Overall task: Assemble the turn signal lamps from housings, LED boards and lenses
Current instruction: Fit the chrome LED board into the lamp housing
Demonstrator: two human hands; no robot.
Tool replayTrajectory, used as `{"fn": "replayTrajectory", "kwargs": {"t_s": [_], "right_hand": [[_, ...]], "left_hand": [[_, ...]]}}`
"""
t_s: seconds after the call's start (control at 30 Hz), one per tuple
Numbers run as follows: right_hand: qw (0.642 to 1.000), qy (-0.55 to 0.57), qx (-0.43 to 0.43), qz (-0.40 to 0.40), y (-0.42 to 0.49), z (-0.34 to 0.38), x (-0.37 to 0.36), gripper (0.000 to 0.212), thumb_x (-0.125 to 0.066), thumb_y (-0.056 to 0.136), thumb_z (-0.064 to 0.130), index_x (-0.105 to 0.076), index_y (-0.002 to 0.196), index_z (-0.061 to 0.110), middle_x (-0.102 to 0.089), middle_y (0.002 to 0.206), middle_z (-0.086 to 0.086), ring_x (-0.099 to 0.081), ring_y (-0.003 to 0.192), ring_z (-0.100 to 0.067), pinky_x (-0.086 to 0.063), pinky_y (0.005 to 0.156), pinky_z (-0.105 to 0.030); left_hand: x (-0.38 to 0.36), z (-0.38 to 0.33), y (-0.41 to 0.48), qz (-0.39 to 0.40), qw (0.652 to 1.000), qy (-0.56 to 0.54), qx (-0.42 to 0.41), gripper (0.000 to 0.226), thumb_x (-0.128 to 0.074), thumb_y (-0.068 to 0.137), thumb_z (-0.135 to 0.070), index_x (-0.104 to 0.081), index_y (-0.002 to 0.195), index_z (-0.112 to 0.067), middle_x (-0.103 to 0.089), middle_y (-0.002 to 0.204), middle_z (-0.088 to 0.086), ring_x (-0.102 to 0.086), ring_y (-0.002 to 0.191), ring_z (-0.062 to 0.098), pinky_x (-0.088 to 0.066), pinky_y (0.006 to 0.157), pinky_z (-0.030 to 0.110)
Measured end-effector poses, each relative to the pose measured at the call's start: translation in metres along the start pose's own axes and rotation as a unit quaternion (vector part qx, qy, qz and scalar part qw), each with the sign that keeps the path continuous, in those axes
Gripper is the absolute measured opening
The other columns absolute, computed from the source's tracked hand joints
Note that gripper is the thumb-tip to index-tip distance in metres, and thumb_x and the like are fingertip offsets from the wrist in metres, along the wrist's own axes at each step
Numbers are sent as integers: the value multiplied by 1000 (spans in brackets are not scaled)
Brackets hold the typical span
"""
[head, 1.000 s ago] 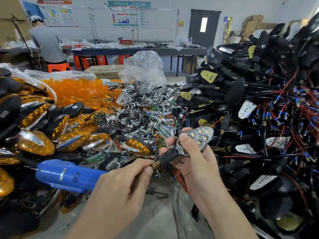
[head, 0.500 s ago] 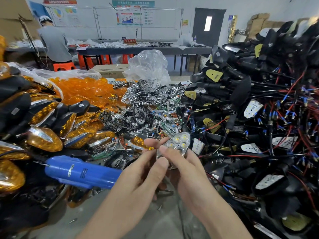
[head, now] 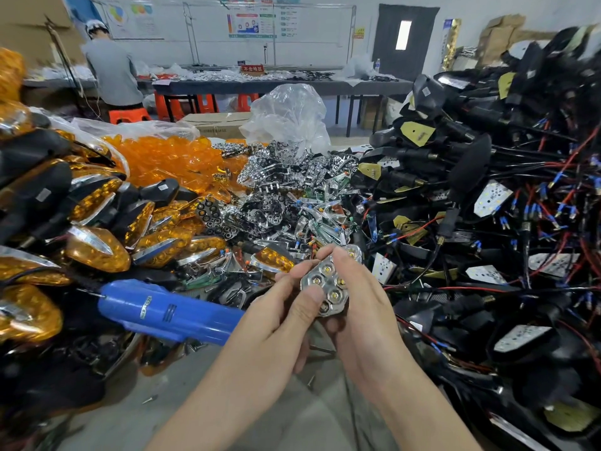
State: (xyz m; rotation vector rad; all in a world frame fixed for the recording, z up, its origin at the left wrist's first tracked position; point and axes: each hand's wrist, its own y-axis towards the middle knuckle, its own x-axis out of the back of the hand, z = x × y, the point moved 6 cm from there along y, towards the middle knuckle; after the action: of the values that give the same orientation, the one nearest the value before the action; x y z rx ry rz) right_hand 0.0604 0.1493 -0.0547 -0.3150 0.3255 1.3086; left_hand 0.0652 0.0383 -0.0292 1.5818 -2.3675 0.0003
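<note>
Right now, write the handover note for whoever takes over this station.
Hands: the left hand and right hand both grip one lamp unit, its chrome LED reflector facing up with no lens on it.
The blue electric screwdriver lies left of the hands.
Stock: amber lenses back left, chrome reflectors centre, wired black housings right, lensed lamps far left.
Done: LEDs and reflector are together.
Left: probably fit an amber lens and fasten it.

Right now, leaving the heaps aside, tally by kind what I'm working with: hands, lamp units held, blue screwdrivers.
Hands: 2, left hand and right hand
Held lamp unit: 1
Tools, blue screwdriver: 1
Total: 4
</note>
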Motion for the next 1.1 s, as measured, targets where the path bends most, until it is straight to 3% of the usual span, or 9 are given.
{"fn": "replayTrajectory", "kwargs": {"t_s": [0.17, 0.27, 0.33, 0.53, 0.63, 0.77, 0.87, 0.97, 1.1], "right_hand": [[999, -33, 13, 13, 2, -2, 3, 44, -64, 60, 69, -77, 92, 42, -77, 111, 0, -69, 114, -32, -52, 81, -37], [998, -51, 20, 16, 2, -3, 4, 46, -63, 63, 72, -76, 98, 43, -76, 115, 2, -68, 116, -26, -48, 107, -55], [998, -49, 29, 21, 2, -4, 4, 43, -64, 66, 70, -75, 96, 41, -76, 114, 1, -68, 117, -27, -45, 109, -60], [998, -19, 33, 46, 1, -1, 2, 30, -66, 74, 63, -73, 90, 39, -79, 106, -9, -74, 107, -27, -61, 81, -37], [998, -43, 34, 41, 0, -3, 3, 38, -62, 74, 69, -71, 98, 42, -78, 111, -3, -71, 113, -24, -53, 95, -46], [997, -37, 36, 52, -2, -3, 1, 34, -61, 77, 67, -71, 94, 39, -78, 109, -5, -74, 106, -23, -58, 68, -33], [995, -52, 77, 47, -1, 3, 1, 34, -55, 86, 62, -71, 90, 33, -78, 107, -7, -74, 103, -23, -58, 80, -42], [991, -70, 105, 53, -2, 7, 0, 37, -50, 89, 61, -69, 88, 29, -78, 105, -8, -72, 103, -28, -51, 90, -53], [991, -50, 101, 78, -5, 8, -4, 33, -52, 89, 61, -68, 90, 31, -78, 105, -3, -73, 94, -28, -55, 67, -43]], "left_hand": [[-1, -1, 0, 6, 1000, -14, 7, 49, -45, 80, -61, -50, 128, -55, -43, 43, -7, -41, 40, 6, -31, 43, 12], [-1, -1, -1, 3, 1000, -26, 3, 44, -46, 80, -61, -52, 124, -60, -42, 43, -6, -40, 39, 6, -31, 42, 12], [-1, 0, -1, -3, 1000, -22, 0, 42, -44, 80, -63, -53, 122, -61, -44, 44, -6, -42, 40, 6, -32, 43, 12], [0, 0, -2, -16, 1000, -22, 3, 44, -43, 82, -63, -55, 124, -57, -47, 48, -3, -45, 44, 8, -34, 47, 12], [-1, -3, -1, -22, 999, -39, 6, 43, -46, 86, -54, -60, 125, -45, -41, 49, -8, -40, 43, 10, -32, 43, 14], [-3, -9, -2, -20, 998, -53, -12, 35, -46, 90, -46, -64, 120, -45, -36, 53, -10, -37, 47, 16, -29, 42, 18], [-3, -10, -1, -20, 998, -58, -17, 29, -48, 91, -42, -68, 113, -42, -38, 55, -8, -38, 46, 14, -30, 42, 16], [-3, -7, 0, -19, 999, -46, -23, 33, -47, 90, -44, -69, 94, -19, -44, 51, -6, -43, 40, 9, -33, 42, 15], [-7, -1, -1, 13, 995, -100, 20, 34, -51, 84, -48, -67, 95, -20, -55, 57, 1, -55, 46, 8, -42, 43, 19]]}}
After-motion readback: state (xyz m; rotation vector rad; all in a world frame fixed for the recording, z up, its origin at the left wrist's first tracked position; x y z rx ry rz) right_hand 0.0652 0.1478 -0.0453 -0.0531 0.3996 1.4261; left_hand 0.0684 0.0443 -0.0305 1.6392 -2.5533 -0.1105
